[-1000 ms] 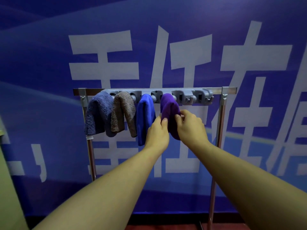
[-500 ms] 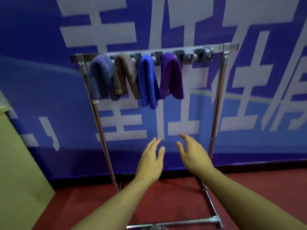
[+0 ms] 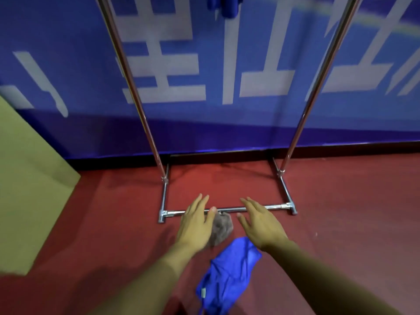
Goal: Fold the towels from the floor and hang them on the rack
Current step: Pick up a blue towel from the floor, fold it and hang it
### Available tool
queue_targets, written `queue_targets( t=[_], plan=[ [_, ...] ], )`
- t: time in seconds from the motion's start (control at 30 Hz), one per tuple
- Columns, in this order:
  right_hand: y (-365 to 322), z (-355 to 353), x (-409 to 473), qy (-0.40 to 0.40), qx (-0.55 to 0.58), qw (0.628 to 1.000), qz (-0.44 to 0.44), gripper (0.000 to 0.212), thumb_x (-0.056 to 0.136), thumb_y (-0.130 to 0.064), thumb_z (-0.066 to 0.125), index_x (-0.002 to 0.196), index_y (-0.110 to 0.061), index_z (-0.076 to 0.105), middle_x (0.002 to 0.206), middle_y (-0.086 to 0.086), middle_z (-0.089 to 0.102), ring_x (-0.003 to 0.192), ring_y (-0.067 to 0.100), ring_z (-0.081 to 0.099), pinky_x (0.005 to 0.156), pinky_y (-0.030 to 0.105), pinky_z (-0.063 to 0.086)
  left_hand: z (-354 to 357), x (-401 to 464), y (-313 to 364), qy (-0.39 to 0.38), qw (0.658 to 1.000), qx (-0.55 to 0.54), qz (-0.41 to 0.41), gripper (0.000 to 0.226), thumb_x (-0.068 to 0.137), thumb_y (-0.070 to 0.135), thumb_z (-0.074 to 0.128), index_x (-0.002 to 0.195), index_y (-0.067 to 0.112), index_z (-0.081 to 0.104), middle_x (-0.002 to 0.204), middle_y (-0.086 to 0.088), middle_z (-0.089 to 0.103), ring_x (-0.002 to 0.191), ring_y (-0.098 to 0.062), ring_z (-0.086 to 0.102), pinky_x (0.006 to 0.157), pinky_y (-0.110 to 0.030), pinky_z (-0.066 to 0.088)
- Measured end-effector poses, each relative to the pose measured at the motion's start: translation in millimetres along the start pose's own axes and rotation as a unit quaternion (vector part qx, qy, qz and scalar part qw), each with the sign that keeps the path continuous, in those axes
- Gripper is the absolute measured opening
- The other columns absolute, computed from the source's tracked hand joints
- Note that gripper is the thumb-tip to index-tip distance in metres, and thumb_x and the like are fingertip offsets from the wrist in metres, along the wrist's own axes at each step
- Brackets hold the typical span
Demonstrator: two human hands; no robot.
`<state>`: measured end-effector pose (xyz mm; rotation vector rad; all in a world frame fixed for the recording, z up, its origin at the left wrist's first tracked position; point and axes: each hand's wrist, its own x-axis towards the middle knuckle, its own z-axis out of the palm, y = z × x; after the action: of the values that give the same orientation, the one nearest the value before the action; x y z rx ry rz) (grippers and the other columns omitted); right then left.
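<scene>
Both arms were stretched forward and down, left hand [image 3: 196,226] and right hand [image 3: 261,226] flat, fingers spread, holding nothing.

Ahead of me a blue wall banner with large white characters [image 3: 168,71] fills the upper part of the view, its lower strip darker where it meets the floor. Beneath it spreads a dark red carpeted floor [image 3: 341,212], running right up to the wall. At my left a flat olive-green panel [image 3: 29,178] stands at a slant, its lower corner resting on that floor.
</scene>
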<state>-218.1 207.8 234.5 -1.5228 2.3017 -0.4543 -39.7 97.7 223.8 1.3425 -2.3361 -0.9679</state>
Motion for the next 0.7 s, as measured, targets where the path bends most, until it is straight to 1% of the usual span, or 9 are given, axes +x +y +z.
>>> queue_targets(
  t=[0.13,0.23,0.27,0.37,0.47,0.53,0.63,0.7],
  plan=[
    [26,52,-8,-0.053,-0.019,0.998,0.041,0.062,0.102,-0.047,0.043,0.156,-0.018,0.032,0.162,0.008,0.033,0.147,0.026,0.034,0.118,0.033,0.027,30,-11,-51,-0.029,0.999,0.01,-0.043,0.056,0.104,0.047,0.042,0.154,0.022,0.039,0.164,0.004,0.031,0.149,-0.018,0.032,0.122,-0.038,0.027],
    [44,86,-12,-0.101,-0.02,0.991,0.08,0.062,0.103,-0.047,0.041,0.156,-0.018,0.031,0.163,0.007,0.031,0.148,0.026,0.033,0.119,0.035,0.028,54,-23,-82,-0.049,0.996,0.028,-0.075,0.061,0.101,0.05,0.037,0.152,0.017,0.042,0.161,-0.002,0.037,0.149,-0.02,0.034,0.122,-0.039,0.026],
    [50,98,-14,-0.118,-0.023,0.989,0.089,0.062,0.103,-0.048,0.04,0.157,-0.019,0.029,0.163,0.006,0.03,0.148,0.025,0.033,0.118,0.036,0.029,62,-27,-92,-0.058,0.994,0.028,-0.084,0.061,0.101,0.049,0.039,0.151,0.015,0.043,0.16,-0.004,0.039,0.149,-0.02,0.033,0.122,-0.038,0.025],
    [67,135,-19,-0.167,-0.037,0.979,0.109,0.063,0.103,-0.05,0.038,0.158,-0.022,0.025,0.165,0.004,0.026,0.148,0.025,0.032,0.116,0.038,0.032,91,-36,-119,-0.095,0.988,0.022,-0.12,0.056,0.104,0.041,0.045,0.153,0.015,0.039,0.162,-0.004,0.034,0.15,-0.021,0.031,0.123,-0.033,0.022],
    [80,176,-26,-0.21,-0.032,0.967,0.141,0.064,0.102,-0.052,0.04,0.158,-0.024,0.025,0.164,0.004,0.027,0.147,0.025,0.032,0.114,0.037,0.034,121,-42,-148,-0.133,0.979,0.017,-0.151,0.059,0.104,0.043,0.044,0.156,0.019,0.034,0.164,-0.002,0.031,0.15,-0.02,0.029,0.123,-0.033,0.021],
    [86,200,-32,-0.22,-0.019,0.961,0.167,0.065,0.1,-0.051,0.044,0.157,-0.024,0.027,0.161,0.003,0.032,0.145,0.025,0.035,0.111,0.036,0.036,138,-47,-163,-0.157,0.973,0.009,-0.17,0.06,0.103,0.043,0.045,0.157,0.02,0.032,0.164,-0.003,0.029,0.152,-0.019,0.026,0.123,-0.031,0.019],
    [94,230,-34,-0.21,0.009,0.954,0.213,0.064,0.097,-0.05,0.052,0.153,-0.024,0.034,0.153,0.004,0.041,0.137,0.028,0.042,0.104,0.038,0.04,159,-51,-181,-0.188,0.964,-0.003,-0.189,0.062,0.104,0.041,0.046,0.158,0.018,0.028,0.165,-0.003,0.027,0.153,-0.017,0.022,0.123,-0.028,0.016],
    [97,243,-33,-0.208,-0.009,0.954,0.214,0.061,0.094,-0.05,0.055,0.148,-0.025,0.04,0.144,0.004,0.046,0.131,0.029,0.046,0.099,0.04,0.044,170,-53,-190,-0.205,0.958,-0.017,-0.199,0.063,0.103,0.041,0.047,0.158,0.018,0.028,0.165,-0.003,0.027,0.152,-0.015,0.023,0.122,-0.027,0.016]
  ],
)
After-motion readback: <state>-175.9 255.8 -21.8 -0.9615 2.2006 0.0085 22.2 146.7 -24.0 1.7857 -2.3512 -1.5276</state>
